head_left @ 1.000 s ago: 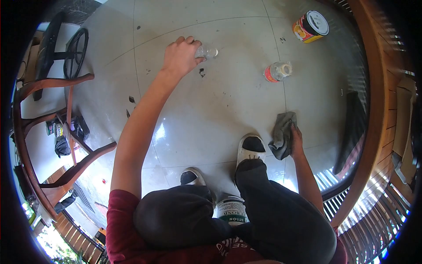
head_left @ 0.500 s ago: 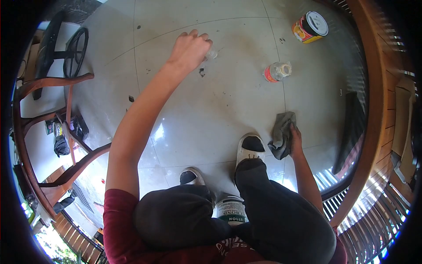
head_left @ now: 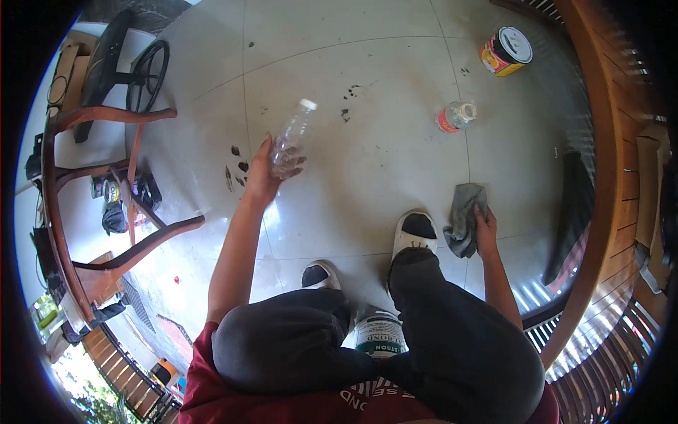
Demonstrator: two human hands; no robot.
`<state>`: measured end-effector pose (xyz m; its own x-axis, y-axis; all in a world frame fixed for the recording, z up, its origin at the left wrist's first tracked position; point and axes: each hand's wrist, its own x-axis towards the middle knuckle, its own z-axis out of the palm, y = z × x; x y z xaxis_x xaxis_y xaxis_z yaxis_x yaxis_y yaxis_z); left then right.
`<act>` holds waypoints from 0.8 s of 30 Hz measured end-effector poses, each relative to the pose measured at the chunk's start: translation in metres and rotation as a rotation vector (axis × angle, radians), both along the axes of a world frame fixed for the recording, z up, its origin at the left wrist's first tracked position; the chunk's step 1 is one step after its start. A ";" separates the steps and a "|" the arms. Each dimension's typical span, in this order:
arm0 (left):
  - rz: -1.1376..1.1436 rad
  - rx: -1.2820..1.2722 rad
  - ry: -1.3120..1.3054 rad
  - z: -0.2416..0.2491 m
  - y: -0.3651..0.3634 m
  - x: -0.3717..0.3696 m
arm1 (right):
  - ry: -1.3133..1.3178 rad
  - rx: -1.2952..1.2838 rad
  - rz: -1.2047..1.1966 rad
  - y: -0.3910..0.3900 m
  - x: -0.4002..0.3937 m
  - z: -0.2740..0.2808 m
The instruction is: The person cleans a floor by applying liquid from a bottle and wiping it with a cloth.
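Now that the left hand (head_left: pixel 264 177) has turned, the bottle (head_left: pixel 292 134) shows.

Clear bottle (head_left: pixel 292 136) left wears a white cap (head_left: pixel 308 104); grey cloth (head_left: pixel 466 220) right; red label (head_left: pixel 445 121) beyond; far right, a can (head_left: pixel 504 54) in black, red, yellow!

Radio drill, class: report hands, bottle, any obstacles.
Left hand: holding clear bottle, white-topped. Right hand: holding grey cloth. Jar, tin ahead, clear of both hands.

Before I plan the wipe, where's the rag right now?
In the head view, the rag is right of centre, in the right hand, between that hand and the right shoe.
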<state>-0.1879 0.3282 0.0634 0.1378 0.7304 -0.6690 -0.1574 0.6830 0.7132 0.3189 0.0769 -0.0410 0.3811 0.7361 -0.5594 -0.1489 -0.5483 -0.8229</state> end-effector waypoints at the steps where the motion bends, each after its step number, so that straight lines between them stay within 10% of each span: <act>1: 0.028 -0.026 -0.068 0.005 -0.014 -0.004 | -0.047 0.016 0.017 -0.002 -0.002 0.002; 10: 0.283 -0.109 -0.474 0.027 -0.144 -0.021 | -1.278 0.309 0.468 0.008 -0.010 0.021; 13: 0.259 -0.148 -0.578 0.033 -0.174 -0.016 | -1.291 0.455 0.390 0.024 -0.036 0.058; 19: -0.108 -0.166 -0.544 0.026 -0.204 -0.019 | 0.036 0.368 0.913 0.063 -0.145 0.168; 24: -0.176 0.070 -0.413 0.041 -0.190 0.014 | 0.085 0.410 0.931 0.090 -0.184 0.185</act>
<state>-0.1743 0.1378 0.1040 0.5088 0.7133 -0.4820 -0.3242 0.6774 0.6603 0.1347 0.1664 0.1445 -0.4696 0.8608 -0.1964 0.1261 -0.1548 -0.9799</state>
